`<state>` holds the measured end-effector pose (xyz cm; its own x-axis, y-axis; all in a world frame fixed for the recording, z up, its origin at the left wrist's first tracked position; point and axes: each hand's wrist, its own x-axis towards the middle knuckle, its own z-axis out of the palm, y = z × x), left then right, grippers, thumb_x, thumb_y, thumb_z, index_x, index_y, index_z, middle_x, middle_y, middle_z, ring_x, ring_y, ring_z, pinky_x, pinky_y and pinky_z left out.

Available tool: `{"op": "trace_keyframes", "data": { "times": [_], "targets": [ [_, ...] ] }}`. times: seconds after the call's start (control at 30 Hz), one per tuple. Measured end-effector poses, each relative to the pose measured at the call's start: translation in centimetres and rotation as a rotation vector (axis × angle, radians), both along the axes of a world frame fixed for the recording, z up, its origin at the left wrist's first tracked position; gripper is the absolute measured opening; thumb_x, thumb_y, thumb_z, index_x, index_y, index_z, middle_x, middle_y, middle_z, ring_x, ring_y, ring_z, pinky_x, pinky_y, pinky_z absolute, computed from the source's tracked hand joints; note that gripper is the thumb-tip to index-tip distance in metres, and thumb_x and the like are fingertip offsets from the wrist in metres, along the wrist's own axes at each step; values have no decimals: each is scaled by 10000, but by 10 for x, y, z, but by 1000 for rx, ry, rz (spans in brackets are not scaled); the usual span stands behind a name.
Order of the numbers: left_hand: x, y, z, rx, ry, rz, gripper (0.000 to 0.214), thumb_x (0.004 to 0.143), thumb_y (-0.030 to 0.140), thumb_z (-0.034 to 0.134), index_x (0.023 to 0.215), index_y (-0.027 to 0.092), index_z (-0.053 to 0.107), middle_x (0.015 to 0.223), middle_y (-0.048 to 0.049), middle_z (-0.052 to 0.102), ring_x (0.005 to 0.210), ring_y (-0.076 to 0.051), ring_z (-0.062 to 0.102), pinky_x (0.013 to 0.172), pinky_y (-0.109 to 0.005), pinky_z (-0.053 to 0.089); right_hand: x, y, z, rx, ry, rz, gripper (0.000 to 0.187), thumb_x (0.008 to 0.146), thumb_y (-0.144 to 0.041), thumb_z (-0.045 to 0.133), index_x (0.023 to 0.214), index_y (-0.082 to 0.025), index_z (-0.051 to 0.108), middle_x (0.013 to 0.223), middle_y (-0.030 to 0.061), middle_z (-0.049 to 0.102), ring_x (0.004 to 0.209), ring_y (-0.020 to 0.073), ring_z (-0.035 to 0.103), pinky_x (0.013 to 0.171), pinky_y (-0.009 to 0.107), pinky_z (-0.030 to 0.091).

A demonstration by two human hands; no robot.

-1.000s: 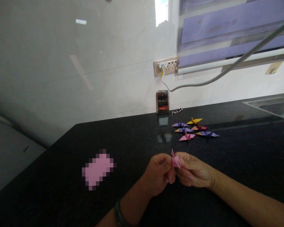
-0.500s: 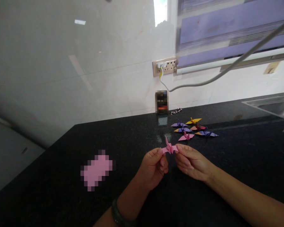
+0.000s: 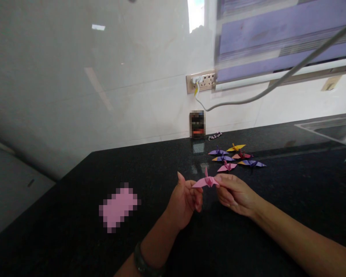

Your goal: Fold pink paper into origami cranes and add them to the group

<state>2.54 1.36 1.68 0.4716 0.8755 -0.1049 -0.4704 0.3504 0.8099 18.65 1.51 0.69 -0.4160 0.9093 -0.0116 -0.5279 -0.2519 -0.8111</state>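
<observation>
A small pink paper crane (image 3: 206, 181) with spread wings hangs just above the black stone counter (image 3: 75, 231). My right hand (image 3: 236, 194) pinches the crane's right wing between thumb and forefinger. My left hand (image 3: 184, 200) is just left of it, thumb raised and fingers curled, with the left wing tip resting by its knuckles and not pinched. A dark band (image 3: 140, 261) sits on my left wrist.
Several finished paper cranes (image 3: 236, 157) in purple, yellow, pink and red lie behind my hands. A pink blurred patch (image 3: 118, 206) lies to the left. A small box (image 3: 197, 124) and beads (image 3: 215, 135) stand by the wall under a socket (image 3: 201, 80) with a cable (image 3: 248, 99). A sink (image 3: 328, 129) is far right.
Both hands moved up and away from me, pulling the crane's wings out flat. My left thumb has since lifted off the left wing, leaving only my right hand gripping the crane.
</observation>
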Motion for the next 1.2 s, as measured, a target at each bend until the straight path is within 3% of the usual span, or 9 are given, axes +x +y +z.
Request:
{"op": "trace_keyframes", "data": {
  "times": [0.1,0.2,0.4,0.67,0.73,0.87,1.03,1.2],
  "targets": [
    [2,-2,-2,22,23,-14,339,749,443,466,627,127,485,407,35,457,331,-54,372,346,-174,283,-5,-3,0,-21,-17,34,237,790,-293,499,605,-148,468,283,-89,378,241,34,262,294,146,225],
    [4,-4,-3,4,-28,6,248,747,335,518,616,131,463,420,43,451,356,-48,375,372,-169,300,-6,-4,-1,-40,64,79,243,806,-291,481,604,-162,435,307,-89,381,260,38,274,312,151,233],
    [6,-5,-3,-43,-88,36,243,757,312,512,605,139,434,427,48,439,369,-47,369,380,-168,302,-6,-4,-3,-41,213,82,313,835,-304,434,557,-167,394,318,-91,341,267,36,224,312,152,218],
    [3,-3,-5,-12,-71,54,260,751,330,510,591,142,427,420,50,426,364,-48,365,384,-174,292,1,0,-2,-59,247,20,275,837,-313,422,603,-171,446,344,-89,297,291,37,208,323,152,236],
    [3,-3,-5,41,-25,82,260,756,331,501,590,142,435,425,47,431,365,-49,367,389,-179,285,5,4,0,-57,239,-68,230,826,-344,435,669,-180,471,365,-95,284,299,32,183,320,141,220],
    [3,-4,-7,180,189,119,255,762,333,492,605,133,484,433,35,455,375,-55,383,398,-188,273,6,7,2,-49,74,-115,378,799,-519,352,674,-183,472,400,-77,322,324,41,210,310,144,209],
    [2,-3,-11,265,320,123,265,760,345,489,602,133,497,437,30,469,384,-59,388,415,-195,280,1,1,2,16,-99,-19,347,803,-443,419,601,-161,446,405,-70,341,334,37,220,312,144,202],
    [2,-2,-10,218,283,92,252,747,356,501,635,131,507,432,32,468,370,-56,385,406,-190,272,2,0,1,-27,-2,76,270,813,-318,466,596,-164,415,420,-75,343,342,32,225,318,138,189]
  ]
}}
